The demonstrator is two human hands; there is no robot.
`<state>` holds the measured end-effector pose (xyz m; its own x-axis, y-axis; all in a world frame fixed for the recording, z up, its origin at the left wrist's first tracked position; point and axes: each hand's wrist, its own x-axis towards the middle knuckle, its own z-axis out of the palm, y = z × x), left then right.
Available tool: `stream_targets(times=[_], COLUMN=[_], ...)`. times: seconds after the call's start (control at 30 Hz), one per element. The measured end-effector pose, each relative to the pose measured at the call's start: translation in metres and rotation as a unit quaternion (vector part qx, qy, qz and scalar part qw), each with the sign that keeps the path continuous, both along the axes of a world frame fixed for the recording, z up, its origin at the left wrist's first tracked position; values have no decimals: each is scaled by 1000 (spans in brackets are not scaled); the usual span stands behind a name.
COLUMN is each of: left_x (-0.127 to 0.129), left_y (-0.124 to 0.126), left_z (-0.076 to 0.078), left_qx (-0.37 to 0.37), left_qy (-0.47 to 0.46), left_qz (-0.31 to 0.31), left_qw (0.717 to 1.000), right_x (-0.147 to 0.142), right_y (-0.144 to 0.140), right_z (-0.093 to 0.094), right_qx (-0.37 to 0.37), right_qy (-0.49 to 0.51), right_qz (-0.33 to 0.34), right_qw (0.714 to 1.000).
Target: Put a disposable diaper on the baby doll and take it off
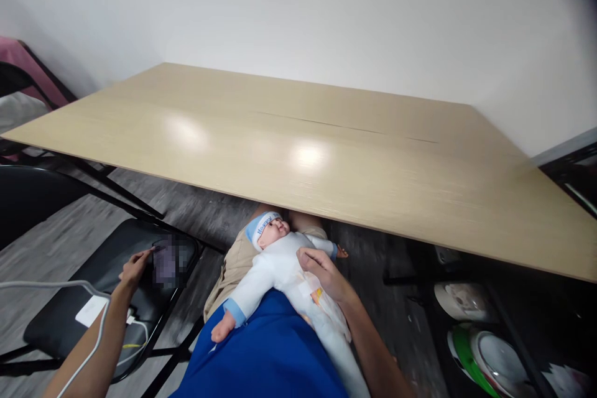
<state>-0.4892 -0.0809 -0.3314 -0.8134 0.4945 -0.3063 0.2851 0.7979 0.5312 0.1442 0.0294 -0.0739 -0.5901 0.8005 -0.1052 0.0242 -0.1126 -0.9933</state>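
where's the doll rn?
In the head view the doll lies low and centre on the person's lap, just below the near edge of the table. The right hand rests on its chest; the black chair stands to its left.
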Motion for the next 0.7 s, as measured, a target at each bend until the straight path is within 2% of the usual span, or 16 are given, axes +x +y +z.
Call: stream_targets(times=[0.17,0.7], left_x=[1,13], left_y=[2,-5], left_z=[-1,0], left_qx=[-8,-1], left_qy=[1,7], left_qz=[22,-20], left_qw=[1000,1000], right_x=[0,0], right_y=[0,0], right_z=[0,3], right_qx=[2,2], right_qy=[2,1], right_qz=[-4,-1], right_qw=[1000,1000])
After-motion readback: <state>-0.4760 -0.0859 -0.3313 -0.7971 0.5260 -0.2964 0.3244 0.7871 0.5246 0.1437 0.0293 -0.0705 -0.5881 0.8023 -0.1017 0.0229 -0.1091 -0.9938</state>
